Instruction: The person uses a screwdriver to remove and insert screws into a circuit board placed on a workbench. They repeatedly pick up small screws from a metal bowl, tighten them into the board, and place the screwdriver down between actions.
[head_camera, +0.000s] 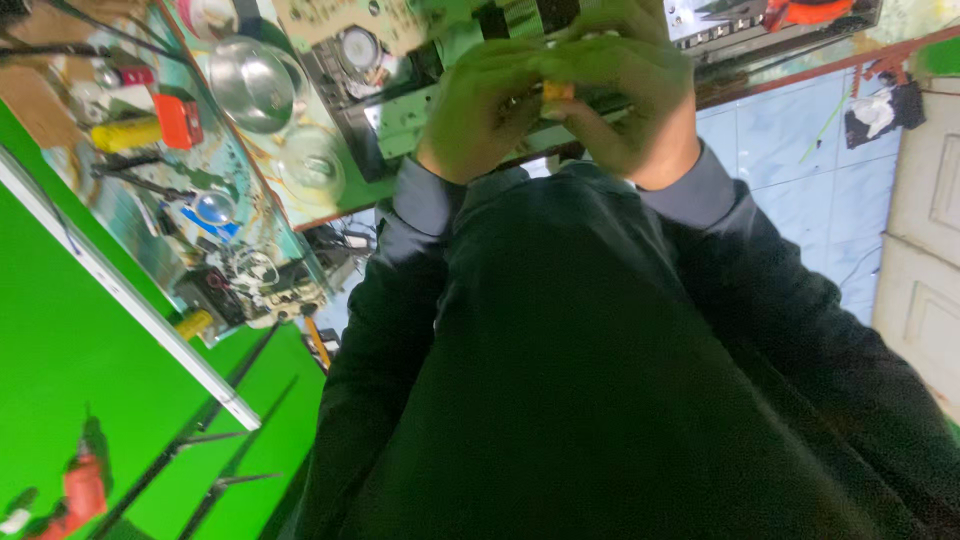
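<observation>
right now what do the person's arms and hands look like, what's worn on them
Both arms are covered by long dark navy sleeves that look like part of one plain garment, each ending in a slightly lighter blue-grey cuff at the wrist. The left hand and right hand are bare: no gloves, and no rings, watch or markings can be made out. The picture is blurred, so fine detail cannot be told.

Dim, green-tinted light, motion blur throughout, the dark foreground nearly featureless, brighter top edge.
</observation>
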